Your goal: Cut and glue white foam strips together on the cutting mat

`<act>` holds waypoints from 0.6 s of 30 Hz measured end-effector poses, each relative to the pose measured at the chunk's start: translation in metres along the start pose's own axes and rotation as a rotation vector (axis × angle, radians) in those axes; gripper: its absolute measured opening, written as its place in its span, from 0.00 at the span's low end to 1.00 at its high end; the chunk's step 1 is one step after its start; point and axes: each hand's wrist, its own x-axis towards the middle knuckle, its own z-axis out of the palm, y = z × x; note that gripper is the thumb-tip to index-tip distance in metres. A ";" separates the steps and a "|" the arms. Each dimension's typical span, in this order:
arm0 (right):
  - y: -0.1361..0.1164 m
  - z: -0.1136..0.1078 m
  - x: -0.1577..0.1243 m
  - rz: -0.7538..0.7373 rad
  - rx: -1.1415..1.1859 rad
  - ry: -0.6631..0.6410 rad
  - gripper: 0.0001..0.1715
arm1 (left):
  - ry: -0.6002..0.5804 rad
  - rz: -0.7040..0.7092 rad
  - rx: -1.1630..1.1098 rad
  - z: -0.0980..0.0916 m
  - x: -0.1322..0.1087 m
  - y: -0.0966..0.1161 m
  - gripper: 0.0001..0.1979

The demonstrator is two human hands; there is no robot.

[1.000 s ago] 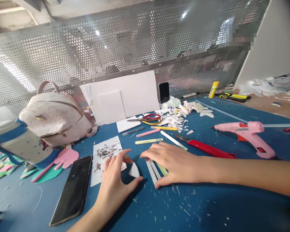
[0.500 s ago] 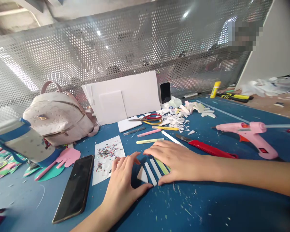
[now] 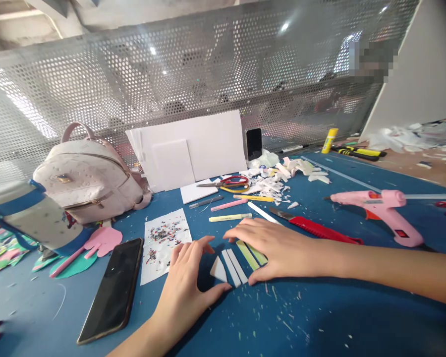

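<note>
My left hand (image 3: 189, 277) rests on the blue table with thumb and fingers apart, holding nothing. Just off its thumb and fingers lies a white wedge-shaped piece (image 3: 218, 270). Two narrow white strips (image 3: 235, 267) lie side by side to the right of that wedge. My right hand (image 3: 278, 248) arches over the table, its thumb spread from the fingers around two light-green strips (image 3: 248, 256). The right thumb tip is close to the lower end of the nearer white strip; whether it touches cannot be made out.
Beyond my hands lie markers (image 3: 230, 217), scissors (image 3: 230, 184) and white scraps (image 3: 269, 186). A red utility knife (image 3: 319, 229) and pink glue gun (image 3: 382, 208) are at right. At left are a phone (image 3: 113, 290), glitter-strewn paper (image 3: 167, 243), a tumbler (image 3: 40, 218) and a backpack (image 3: 89, 178).
The right-hand white strip has shifted left against the other, closing the gap between them. My right hand has eased slightly right, and more of the green strips shows.
</note>
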 end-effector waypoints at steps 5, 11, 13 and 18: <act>0.011 -0.005 -0.009 0.054 -0.001 -0.009 0.40 | -0.005 -0.016 -0.020 -0.001 0.000 0.002 0.39; 0.007 -0.005 -0.008 0.048 0.002 -0.002 0.31 | 0.000 -0.029 -0.033 -0.001 0.000 0.004 0.37; 0.000 -0.011 -0.005 0.058 -0.074 -0.011 0.32 | 0.004 -0.026 -0.038 -0.001 -0.001 0.004 0.36; -0.020 -0.027 0.001 0.060 -0.322 -0.142 0.23 | 0.013 -0.014 -0.051 -0.001 -0.001 0.005 0.33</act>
